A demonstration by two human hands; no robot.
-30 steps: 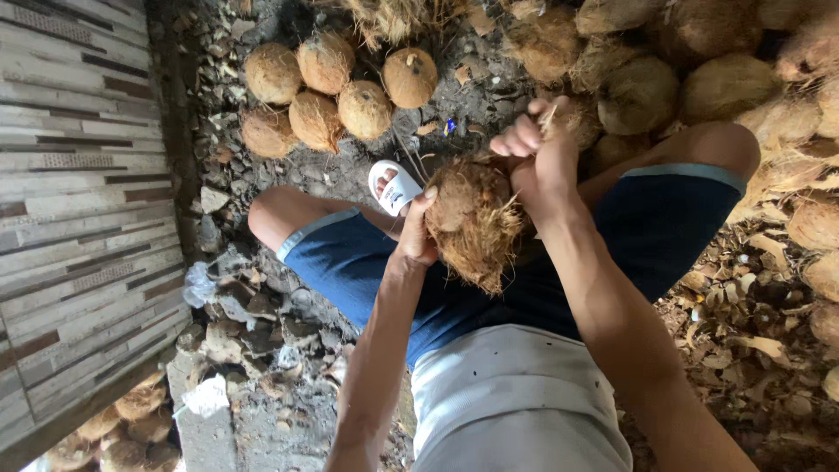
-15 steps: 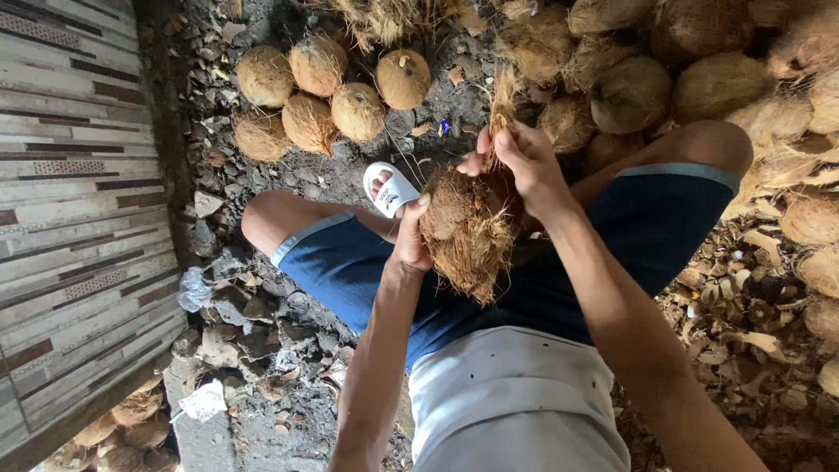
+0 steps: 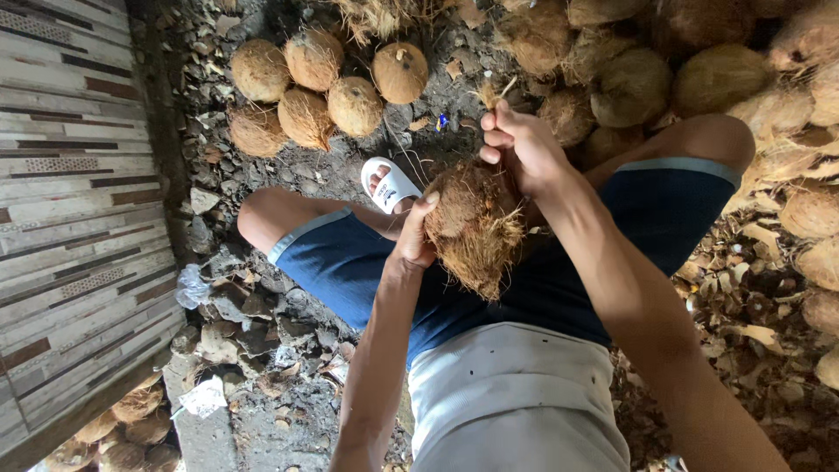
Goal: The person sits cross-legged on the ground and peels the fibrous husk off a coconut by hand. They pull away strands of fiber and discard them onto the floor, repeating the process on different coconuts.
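Fingers (image 3: pixel 500 138) of the right hand (image 3: pixel 523 150) are curled shut, pinching a tuft of husk fibre (image 3: pixel 491 93) at the upper edge of the coconut (image 3: pixel 472 225). Left hand (image 3: pixel 416 234) is pressed against the coconut's left side, fingers wrapped around it. Coconut sits between the knees, above the blue shorts (image 3: pixel 350 262), partly husked and fibrous. White sandal (image 3: pixel 390 183) lies just beside it. Husked coconuts (image 3: pixel 330 87) are grouped on the ground beyond.

The coconut (image 3: pixel 472 229) hides the left hand's (image 3: pixel 415 236) palm (and most fingers (image 3: pixel 426 206)).
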